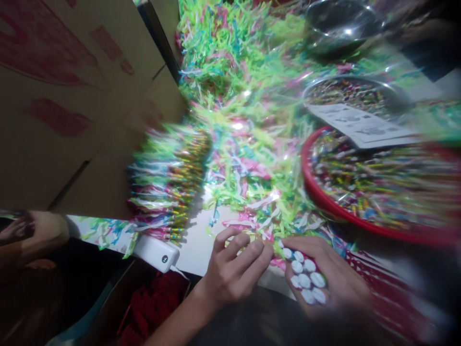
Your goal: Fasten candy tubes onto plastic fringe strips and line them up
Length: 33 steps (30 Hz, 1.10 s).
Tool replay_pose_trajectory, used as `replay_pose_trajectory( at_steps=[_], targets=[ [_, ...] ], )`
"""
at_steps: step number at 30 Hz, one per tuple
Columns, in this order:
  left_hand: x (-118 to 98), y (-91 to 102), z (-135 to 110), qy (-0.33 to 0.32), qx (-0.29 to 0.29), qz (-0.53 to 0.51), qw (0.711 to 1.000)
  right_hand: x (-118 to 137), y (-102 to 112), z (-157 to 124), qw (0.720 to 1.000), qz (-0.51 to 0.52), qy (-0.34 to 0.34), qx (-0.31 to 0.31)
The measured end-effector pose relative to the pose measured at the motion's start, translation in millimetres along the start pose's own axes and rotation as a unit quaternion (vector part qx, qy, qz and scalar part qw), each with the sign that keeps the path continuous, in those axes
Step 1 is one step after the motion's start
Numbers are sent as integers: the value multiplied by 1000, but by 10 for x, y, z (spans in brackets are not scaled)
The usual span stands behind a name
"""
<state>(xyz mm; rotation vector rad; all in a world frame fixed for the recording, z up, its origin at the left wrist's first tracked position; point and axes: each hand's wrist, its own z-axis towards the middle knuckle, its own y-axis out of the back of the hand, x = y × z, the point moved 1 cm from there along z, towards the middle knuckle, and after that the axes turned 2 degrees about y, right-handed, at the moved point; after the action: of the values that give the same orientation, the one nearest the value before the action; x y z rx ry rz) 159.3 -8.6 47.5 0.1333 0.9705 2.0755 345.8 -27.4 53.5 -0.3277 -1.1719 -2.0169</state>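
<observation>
My right hand is wrapped around a bundle of small tubes, whose white round ends face me; bits of pink and green show at the sides. Left of it, at the table's front edge, my left hand is closed with its fingers curled. Whatever its fingertips hold is hidden behind the fingers. Just beyond both hands lie loose pink, white and green plastic strips. A stacked pile of patterned sticks with coloured strips stands to the left, blurred.
A red basin full of colourful sticks stands at right, papers across its rim. Behind are a metal bowl of small pieces and another metal bowl. A cardboard box, white power bank and another person's hand are left.
</observation>
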Motion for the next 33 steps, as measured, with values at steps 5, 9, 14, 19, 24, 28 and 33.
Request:
replay_pose_trajectory(
  at_steps=[5,9,14,19,24,28,33],
  targets=[
    [-41,17,4,3,-11,5,1000,40,28,-6,999,-37,9,12],
    [-42,59,48,-9,-9,-4,1000,63,66,5,998,-51,16,17],
    [-20,89,112,-7,-16,-11,1000,72,66,26,999,-21,26,7],
    [28,58,42,21,-12,-7,1000,19,-22,-1,998,43,-13,47],
    [374,86,-255,21,75,27,997,-188,-216,-55,980,57,-134,133],
    [915,383,-664,77,137,90,983,-213,-332,-114,928,117,-307,178],
    [1577,967,-1188,185,105,157,964,-119,-359,-195,868,163,-421,207]
  ],
)
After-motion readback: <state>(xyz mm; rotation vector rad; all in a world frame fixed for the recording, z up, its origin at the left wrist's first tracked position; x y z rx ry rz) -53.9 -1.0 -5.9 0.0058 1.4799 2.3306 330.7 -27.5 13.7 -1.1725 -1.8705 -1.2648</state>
